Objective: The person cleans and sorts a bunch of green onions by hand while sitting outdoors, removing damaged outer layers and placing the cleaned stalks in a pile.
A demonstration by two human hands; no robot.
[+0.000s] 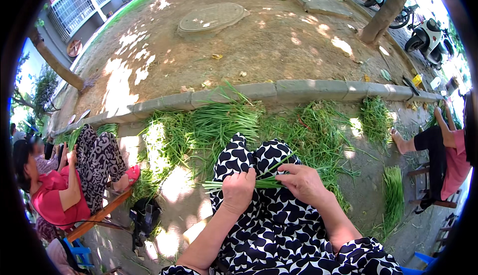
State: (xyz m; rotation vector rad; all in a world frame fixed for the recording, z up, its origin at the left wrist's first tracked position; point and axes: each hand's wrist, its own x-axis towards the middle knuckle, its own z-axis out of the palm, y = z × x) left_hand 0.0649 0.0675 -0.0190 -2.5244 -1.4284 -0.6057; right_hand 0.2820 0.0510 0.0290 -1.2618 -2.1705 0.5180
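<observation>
A thin bundle of long green stalks, which look like garlic chives [267, 183], lies across my lap over black-and-white patterned trousers. My left hand [239, 189] is closed around it, with the pale cut ends sticking out to the left. At the bundle's leafy right end, the thumb and fingers of my right hand [304, 185] pinch the greens; the exact contact is partly hidden. One loose blade [278, 163] slants up between the hands. Beyond my knees lies a large aligned pile of the same greens [227, 120], with a tangled heap of greens [321, 133] to its right.
A concrete kerb [235, 93] runs behind the piles. At right, a neat bundle [393, 192] lies near a seated person in a pink top [453, 163]. On the left, a person in red [61, 200] sits holding greens near a black bag [145, 217] on the ground.
</observation>
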